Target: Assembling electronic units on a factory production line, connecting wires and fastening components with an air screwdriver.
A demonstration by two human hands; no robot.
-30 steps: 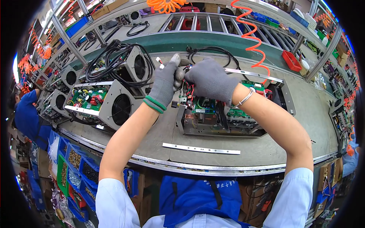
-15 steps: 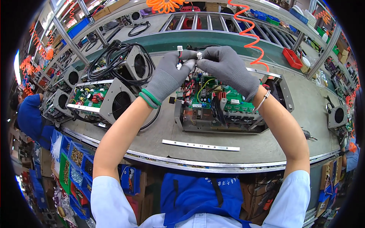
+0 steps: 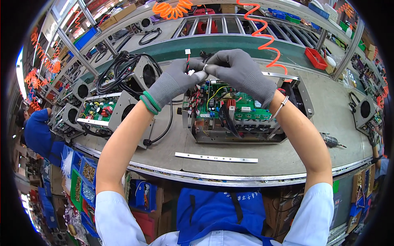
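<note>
My left hand [image 3: 177, 78], in a grey glove with a green band at the wrist, is closed on thin wires. One white connector [image 3: 188, 51] sticks up above its fingers on red and black wires, and another white plug [image 3: 191, 72] lies against the glove. My right hand [image 3: 242, 76], also gloved, meets the left fingertips in a pinch. Between them shows a bit of a small white connector [image 3: 205, 67], mostly hidden by the fingers. Both hands are over the far left part of an open metal chassis [image 3: 242, 138] with a green circuit board [image 3: 254, 104].
More chassis units with fans [image 3: 102, 110] and coiled black cables [image 3: 119, 74] stand at left. A flat metal strip [image 3: 216, 157] lies near the bench's front edge. At right are a power screwdriver [image 3: 331, 140] and another fan unit [image 3: 364, 112]. An orange coiled hose [image 3: 269, 41] hangs beyond my hands.
My hands have shifted slightly left, their fingertips drawn closer together. The small white connector between them is now more covered. The view has moved a little.
</note>
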